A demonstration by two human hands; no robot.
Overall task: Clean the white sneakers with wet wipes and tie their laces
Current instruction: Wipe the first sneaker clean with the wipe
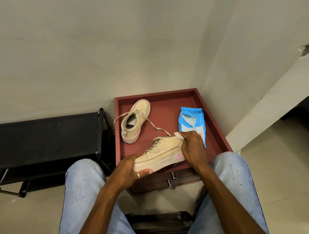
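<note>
I am holding the near sneaker (160, 154) tipped on its side over the near edge of the red tray (167, 97), toe to the left and heel to the right; my left hand (131, 168) is clasping the toe end, with the thumb lying along the sole; my right hand (191, 147) is clenching a white wipe (178, 134) against the top of the heel. The shoe is looking light and fairly stiff in the sole, so I am judging the sole ends the best places to take hold of it; the upper is likely softer and would give under hard rubbing; the damp wipe is limp and may be making the surface slippery, so the toe grip needs firmness. The second sneaker (135, 121) is standing at the far left of the tray, with a loose lace (155, 126) trailing toward the near one; the torn blue wipe pack (199, 122) is lying at the right, just beside my right hand.
</note>
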